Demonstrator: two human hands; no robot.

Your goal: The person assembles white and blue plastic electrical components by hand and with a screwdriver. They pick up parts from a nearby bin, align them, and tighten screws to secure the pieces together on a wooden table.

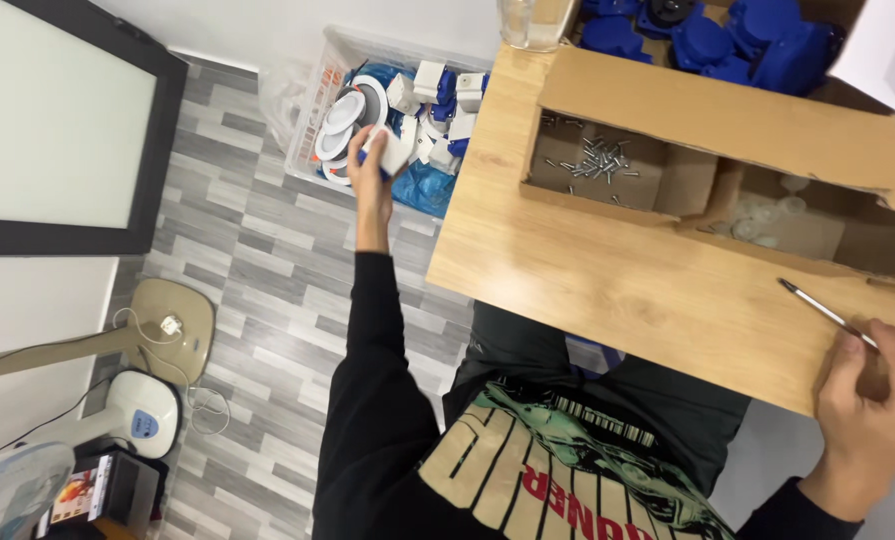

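Hands: left [369,165] grips white fitting [395,152] over basket [312,100]; right [872,400] pinches screwdriver [825,313].

Wooden table [607,290] with cardboard box [727,130], glass [527,22]

Left arm out straight, right arm bent in close.
Left hand [371,158] at full reach, black sleeve to the wrist, fingers curled shut around something small. Right hand [872,400] low at the frame's right edge, knuckles up, fingers pinched closed on a thin rod.
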